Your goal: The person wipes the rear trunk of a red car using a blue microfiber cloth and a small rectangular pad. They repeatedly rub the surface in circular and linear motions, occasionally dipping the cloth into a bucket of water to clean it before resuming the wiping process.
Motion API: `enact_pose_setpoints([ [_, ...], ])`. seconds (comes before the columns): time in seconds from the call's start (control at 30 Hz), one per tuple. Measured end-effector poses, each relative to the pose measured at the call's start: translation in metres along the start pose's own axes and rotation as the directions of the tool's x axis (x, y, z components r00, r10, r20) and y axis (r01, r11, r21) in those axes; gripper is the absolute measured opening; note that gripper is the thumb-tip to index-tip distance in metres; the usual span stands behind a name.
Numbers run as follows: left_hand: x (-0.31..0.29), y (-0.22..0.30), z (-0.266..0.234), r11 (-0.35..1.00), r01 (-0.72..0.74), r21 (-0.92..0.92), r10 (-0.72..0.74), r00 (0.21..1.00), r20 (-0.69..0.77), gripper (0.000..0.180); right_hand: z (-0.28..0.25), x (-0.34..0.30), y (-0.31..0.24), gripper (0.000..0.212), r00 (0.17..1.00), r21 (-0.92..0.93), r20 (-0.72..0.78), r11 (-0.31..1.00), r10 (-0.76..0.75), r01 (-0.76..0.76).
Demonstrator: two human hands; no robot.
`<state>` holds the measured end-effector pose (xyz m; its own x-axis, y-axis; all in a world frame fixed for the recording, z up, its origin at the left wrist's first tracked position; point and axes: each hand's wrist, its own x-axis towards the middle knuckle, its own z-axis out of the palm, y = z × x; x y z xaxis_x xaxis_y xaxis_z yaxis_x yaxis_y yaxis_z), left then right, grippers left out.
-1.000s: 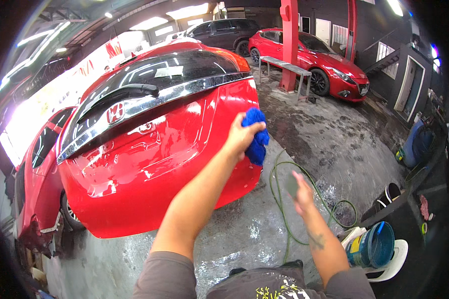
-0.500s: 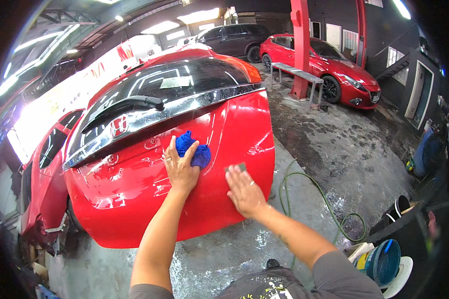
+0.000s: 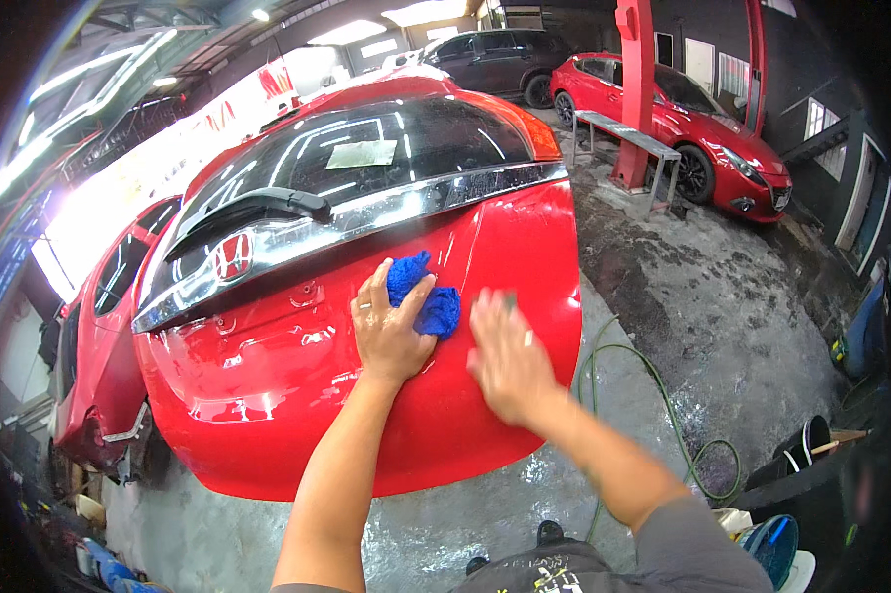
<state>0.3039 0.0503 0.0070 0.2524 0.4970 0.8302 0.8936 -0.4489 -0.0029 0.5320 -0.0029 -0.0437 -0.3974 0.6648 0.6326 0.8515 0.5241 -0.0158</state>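
A red car tailgate point(image 3: 258, 430) fills the middle of the view, with a chrome strip point(image 3: 386, 211) and a dark rear window point(image 3: 426, 138) above its lower panel. My left hand point(image 3: 391, 331) holds a bunched blue cloth point(image 3: 438, 309) against the panel, with thumb and fingers around it. To its right, my right hand point(image 3: 510, 366) lies nearly flat over the red paint, smeared by motion. A small dark grey pad point(image 3: 510, 300) peeks out at its fingertips; most of it is hidden under the fingers. The panel around both hands looks duller than its glossy left side.
A green hose point(image 3: 663, 390) curls over the wet concrete floor point(image 3: 623, 465) on the right. A blue bucket point(image 3: 771, 549) stands at the lower right. Behind are a grey bench point(image 3: 628, 135), a red lift post point(image 3: 635, 99) and a red car point(image 3: 702, 119). Another red car point(image 3: 105, 341) sits left.
The view has shifted, so the tailgate lies further right in it. My right hand has moved up the panel, closer to the cloth. My left hand keeps hold of the blue cloth.
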Motion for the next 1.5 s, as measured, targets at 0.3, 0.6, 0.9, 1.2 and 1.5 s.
enact_pose_setpoints([
  [0.3, 0.001, 0.001, -0.003, 1.0, 0.0, 0.012, 0.001, 1.0, -0.002, 0.061, 0.014, 0.002, -0.017, 0.08, 0.998, 0.128, 0.039, 0.99, 0.052, -0.056],
  [0.6, 0.011, 0.009, 0.002, 0.999, -0.025, -0.028, 0.025, 1.0, -0.003, 0.061, 0.01, 0.094, 0.05, 0.073, 0.956, 0.06, -0.188, 0.974, 0.224, -0.216],
  [0.9, 0.011, 0.011, 0.005, 1.0, -0.004, -0.02, 0.004, 1.0, 0.002, 0.069, 0.006, 0.108, 0.062, 0.076, 0.945, 0.073, -0.202, 0.966, 0.257, -0.247],
  [1.2, 0.007, 0.007, -0.002, 1.0, 0.001, -0.014, -0.001, 1.0, 0.016, 0.067, 0.016, 0.104, 0.079, 0.071, 0.863, 0.068, -0.169, 0.88, 0.475, -0.471],
  [1.5, 0.004, 0.003, -0.003, 1.0, 0.006, -0.009, -0.006, 1.0, 0.021, 0.064, 0.019, 0.118, 0.083, 0.077, 0.864, 0.077, -0.062, 0.865, 0.5, -0.496],
])
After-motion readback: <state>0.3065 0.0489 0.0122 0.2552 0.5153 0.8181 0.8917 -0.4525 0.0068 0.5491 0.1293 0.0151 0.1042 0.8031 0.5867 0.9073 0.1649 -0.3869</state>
